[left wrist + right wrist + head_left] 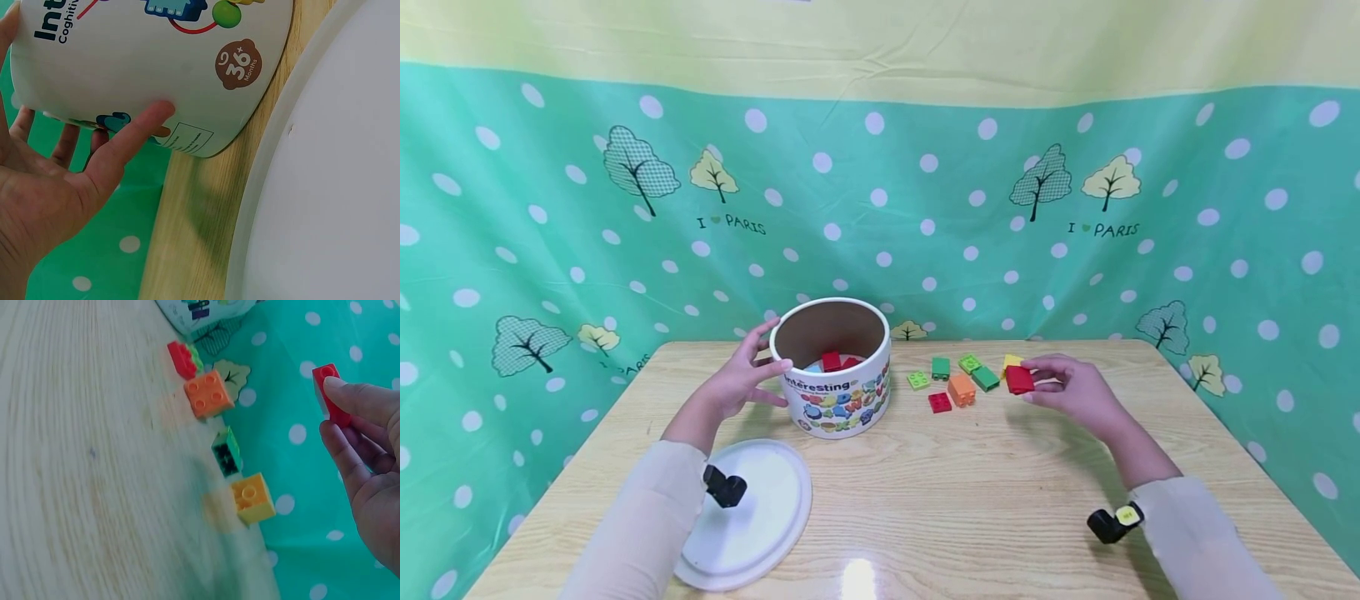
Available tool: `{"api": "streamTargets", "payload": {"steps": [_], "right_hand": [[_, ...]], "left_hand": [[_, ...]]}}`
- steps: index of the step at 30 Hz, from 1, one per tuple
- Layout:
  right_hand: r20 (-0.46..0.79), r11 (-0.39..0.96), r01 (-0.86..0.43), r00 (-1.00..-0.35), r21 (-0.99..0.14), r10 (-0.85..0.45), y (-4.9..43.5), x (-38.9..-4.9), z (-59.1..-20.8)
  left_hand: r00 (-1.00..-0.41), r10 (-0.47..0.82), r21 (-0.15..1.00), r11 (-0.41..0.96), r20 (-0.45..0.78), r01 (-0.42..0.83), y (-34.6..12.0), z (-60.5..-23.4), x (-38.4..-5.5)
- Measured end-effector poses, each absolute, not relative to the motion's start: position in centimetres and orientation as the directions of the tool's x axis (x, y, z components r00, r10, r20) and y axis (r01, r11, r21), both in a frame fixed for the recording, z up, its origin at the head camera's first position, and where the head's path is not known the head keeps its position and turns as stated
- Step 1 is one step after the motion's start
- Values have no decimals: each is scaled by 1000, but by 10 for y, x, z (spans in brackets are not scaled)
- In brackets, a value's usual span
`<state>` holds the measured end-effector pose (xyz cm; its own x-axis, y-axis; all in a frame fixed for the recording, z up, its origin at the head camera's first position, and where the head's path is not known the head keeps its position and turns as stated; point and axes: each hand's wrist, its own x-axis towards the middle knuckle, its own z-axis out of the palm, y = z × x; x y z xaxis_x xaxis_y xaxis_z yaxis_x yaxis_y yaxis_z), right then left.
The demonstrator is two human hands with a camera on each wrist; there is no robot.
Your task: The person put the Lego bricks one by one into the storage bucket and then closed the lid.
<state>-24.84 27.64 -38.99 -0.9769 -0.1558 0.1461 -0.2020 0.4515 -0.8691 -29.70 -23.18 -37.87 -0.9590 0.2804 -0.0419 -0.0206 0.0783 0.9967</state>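
Right grip (1067, 385) around one red brick (1018, 380)

One red building brick (1019, 381) in the right fingers (1043, 362), seven building bricks (961, 390) near; one bucket (838, 408) touching left fingers (772, 370), one lid (769, 518) near.

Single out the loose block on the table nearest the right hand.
The yellow block: the only yellow one on the table, rightmost of these in the head view, partly hidden there by the red block the right hand holds.
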Motion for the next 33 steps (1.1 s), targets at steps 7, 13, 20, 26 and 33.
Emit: {"api": "streamTargets", "payload": {"steps": [7, 13, 20, 26, 33], "right_hand": [[143, 441, -206, -975, -873, -173, 265, -244, -380], [152, 421, -227, -967, -878, -203, 257, -240, -374], [178, 410, -263, -955, -873, -236, 245, -237, -370], [201, 420, -299, -944, -857, -260, 233, -233, -364], [230, 437, -346, -927, -830, -297, 220, -232, -358]], "left_hand": [[-959, 280, 996, 84, -43, -20, -231, -378, -297], [-959, 280, 996, 88, -44, -21, -231, -377, -296], [-959, 282, 996, 87, -43, -20, -232, -378, -296], [-959, 281, 996, 87, -40, -16, -232, -378, -296], [-959, 279, 996, 90, -44, -19, -232, -378, -296]]}}
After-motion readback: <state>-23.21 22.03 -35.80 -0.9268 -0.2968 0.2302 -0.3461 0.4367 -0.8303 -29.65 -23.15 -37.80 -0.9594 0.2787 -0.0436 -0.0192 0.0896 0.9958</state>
